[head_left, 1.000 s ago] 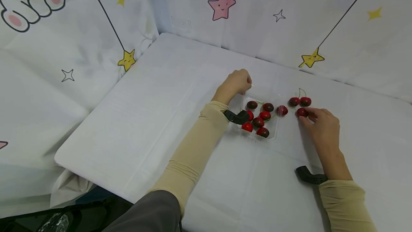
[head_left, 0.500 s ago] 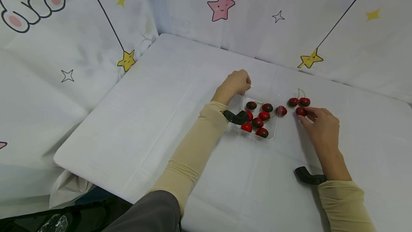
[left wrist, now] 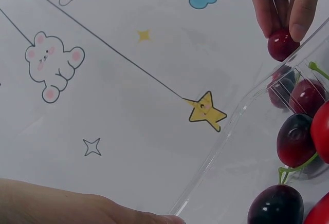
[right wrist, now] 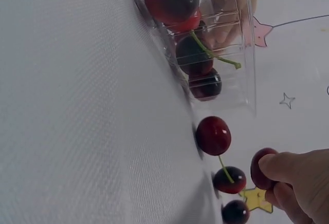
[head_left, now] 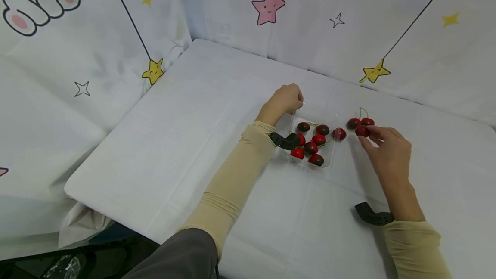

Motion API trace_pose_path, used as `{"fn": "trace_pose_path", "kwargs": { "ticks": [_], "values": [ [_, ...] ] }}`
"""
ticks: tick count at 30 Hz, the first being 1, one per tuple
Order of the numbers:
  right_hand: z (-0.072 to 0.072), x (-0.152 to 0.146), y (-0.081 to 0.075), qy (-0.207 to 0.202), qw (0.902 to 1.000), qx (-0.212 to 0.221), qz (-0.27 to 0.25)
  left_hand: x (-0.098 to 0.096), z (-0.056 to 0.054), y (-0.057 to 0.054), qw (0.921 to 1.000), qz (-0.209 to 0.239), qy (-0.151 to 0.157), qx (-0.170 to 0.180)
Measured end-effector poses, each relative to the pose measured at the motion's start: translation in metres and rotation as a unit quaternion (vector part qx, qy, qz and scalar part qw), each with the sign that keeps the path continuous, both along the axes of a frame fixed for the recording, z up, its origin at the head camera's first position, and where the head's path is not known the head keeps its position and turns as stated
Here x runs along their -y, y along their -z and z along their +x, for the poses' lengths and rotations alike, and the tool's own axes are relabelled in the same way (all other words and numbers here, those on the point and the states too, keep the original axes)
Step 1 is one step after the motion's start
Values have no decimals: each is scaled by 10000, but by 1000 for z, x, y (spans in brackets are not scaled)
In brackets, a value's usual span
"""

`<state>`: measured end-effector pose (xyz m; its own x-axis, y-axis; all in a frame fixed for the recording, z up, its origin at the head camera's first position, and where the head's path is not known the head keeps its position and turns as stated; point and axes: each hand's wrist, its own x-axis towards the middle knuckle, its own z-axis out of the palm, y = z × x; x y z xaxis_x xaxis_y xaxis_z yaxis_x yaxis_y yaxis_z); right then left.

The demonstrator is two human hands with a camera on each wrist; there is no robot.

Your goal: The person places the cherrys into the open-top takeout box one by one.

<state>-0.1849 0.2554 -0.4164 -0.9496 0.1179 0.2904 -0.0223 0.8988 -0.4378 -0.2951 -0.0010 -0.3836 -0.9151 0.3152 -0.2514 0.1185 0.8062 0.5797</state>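
My right hand (head_left: 389, 154) pinches a dark red cherry (head_left: 362, 131) between thumb and fingers. In the right wrist view this cherry (right wrist: 261, 168) is raised off the table, beside a row of cherries. My left hand (head_left: 284, 100) grips the far left corner of a clear plastic box (left wrist: 205, 168), its curled fingers at the rim. Several cherries (head_left: 311, 147), some with green stems, lie inside the box. To its right, on the table, sit one loose cherry (head_left: 339, 134) and a pair with joined stems, the left one (head_left: 353, 124) and the right one (head_left: 367, 122).
A white table (head_left: 174, 132) stands against curtains (head_left: 228, 7) printed with stars and cartoon animals. Black straps (head_left: 284, 141) sit at both wrists. Beyond the table's near left edge is a dark container (head_left: 66, 266) with crumpled clear plastic in it.
My right hand has lifted the pinched cherry slightly up from the table, and its shadow has shifted left. My left hand and the box stay where they were.
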Motion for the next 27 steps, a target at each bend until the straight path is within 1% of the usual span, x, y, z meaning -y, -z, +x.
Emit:
{"fn": "trace_pose_path", "kwargs": {
  "ticks": [5,11,18,21,27],
  "values": [
    [2,5,-3,-60,9999,-101,-40,0,1,-1,10000,-13,-15,9],
    [5,11,-8,-168,9994,-281,-147,0,0,0,10000,-27,-22,14],
    [10,20,-16,-287,9987,-357,-232,0,-1,1,10000,-42,-45,47],
    [13,25,-19,-365,9983,-378,-271,-1,-1,1,10000,-38,-47,67],
    [17,34,-25,-560,9963,-586,-292,0,0,0,10000,-14,-33,30]
  ]
}}
